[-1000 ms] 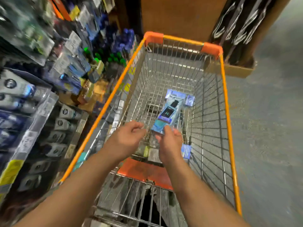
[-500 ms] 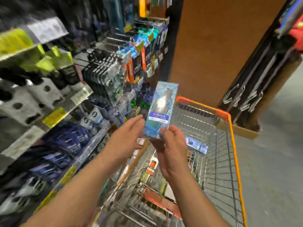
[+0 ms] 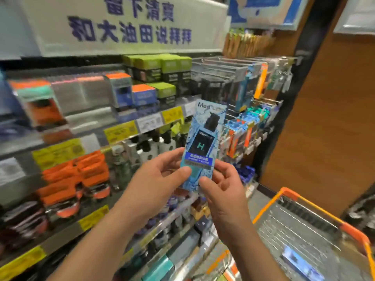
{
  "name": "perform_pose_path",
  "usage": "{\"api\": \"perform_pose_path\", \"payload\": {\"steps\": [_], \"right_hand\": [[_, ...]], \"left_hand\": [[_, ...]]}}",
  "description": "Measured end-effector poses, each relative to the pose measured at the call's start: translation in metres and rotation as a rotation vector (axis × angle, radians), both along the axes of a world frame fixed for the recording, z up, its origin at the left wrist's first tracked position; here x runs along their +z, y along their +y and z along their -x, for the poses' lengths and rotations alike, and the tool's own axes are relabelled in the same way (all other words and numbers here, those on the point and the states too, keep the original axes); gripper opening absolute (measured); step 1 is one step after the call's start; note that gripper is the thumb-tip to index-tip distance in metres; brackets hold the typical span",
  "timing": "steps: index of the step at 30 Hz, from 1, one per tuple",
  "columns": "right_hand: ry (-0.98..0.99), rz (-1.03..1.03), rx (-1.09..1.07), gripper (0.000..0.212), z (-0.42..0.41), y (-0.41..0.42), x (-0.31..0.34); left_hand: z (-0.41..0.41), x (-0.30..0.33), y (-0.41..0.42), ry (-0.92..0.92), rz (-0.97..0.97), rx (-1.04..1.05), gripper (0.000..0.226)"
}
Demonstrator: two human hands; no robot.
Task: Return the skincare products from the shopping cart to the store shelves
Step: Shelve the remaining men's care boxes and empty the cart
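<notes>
A tall light-blue skincare box (image 3: 203,142) with a dark bottle printed on its front stands upright in front of the shelves. My left hand (image 3: 160,179) grips its lower left edge, thumb across the front. My right hand (image 3: 223,189) pinches its bottom right corner. The orange-rimmed wire shopping cart (image 3: 353,230) is at the lower right, with another blue box (image 3: 300,262) lying in it.
Store shelves (image 3: 129,128) with yellow price tags fill the left, stocked with orange, green and grey boxes and pump bottles. Hanging packs on pegs (image 3: 243,126) are right of the held box. A brown panel wall (image 3: 328,118) stands behind the cart.
Both hands lifted the blue box out of the cart and raised it to shelf height. My view swung up and left from the cart to the shelves.
</notes>
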State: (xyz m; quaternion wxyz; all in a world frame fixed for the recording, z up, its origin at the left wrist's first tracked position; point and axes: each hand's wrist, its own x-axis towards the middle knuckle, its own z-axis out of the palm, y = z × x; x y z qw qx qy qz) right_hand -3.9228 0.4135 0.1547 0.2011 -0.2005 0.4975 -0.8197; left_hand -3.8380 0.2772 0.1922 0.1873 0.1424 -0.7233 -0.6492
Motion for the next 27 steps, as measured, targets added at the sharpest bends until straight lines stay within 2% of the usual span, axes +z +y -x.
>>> {"api": "perform_pose_path", "payload": {"steps": [4, 13, 16, 25, 27], "right_hand": [[0.068, 0.022, 0.119, 0.051, -0.022, -0.04, 0.026], [0.345, -0.091, 0.261, 0.039, -0.067, -0.115, 0.069], [0.427, -0.113, 0.319, 0.043, -0.088, -0.139, 0.086], [0.497, -0.092, 0.502, 0.037, -0.146, -0.204, 0.123], [0.523, -0.121, 0.528, 0.032, -0.155, -0.216, 0.127]], "left_hand": [[-0.04, 0.021, -0.03, 0.076, 0.017, 0.108, 0.04], [-0.124, 0.054, -0.075, 0.171, 0.055, 0.349, 0.04], [-0.152, 0.063, -0.089, 0.224, 0.078, 0.426, 0.039], [-0.221, 0.073, -0.126, 0.276, 0.121, 0.649, 0.035], [-0.234, 0.071, -0.134, 0.257, 0.156, 0.697, 0.042]]}}
